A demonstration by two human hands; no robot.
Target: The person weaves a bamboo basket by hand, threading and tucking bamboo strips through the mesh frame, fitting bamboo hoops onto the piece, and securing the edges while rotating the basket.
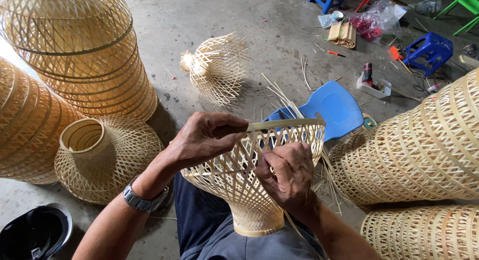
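two hands [209, 138] [287, 173], woven basket [249, 175], far rim hidden

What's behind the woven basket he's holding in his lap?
Behind the woven basket sits a blue plastic chair on the concrete floor, with loose bamboo strips sticking up. The basket's rim covers the chair's front edge, so its legs cannot be seen.

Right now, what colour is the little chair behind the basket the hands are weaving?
Blue. The chair shows best in the head view, just beyond the pale woven basket.

Open floor [279, 35] beyond the held shade [249, 185]. Stacked shades [75, 55] crowd the left, more shades [424, 145] the right; blue chair [334, 108] just behind the rim.
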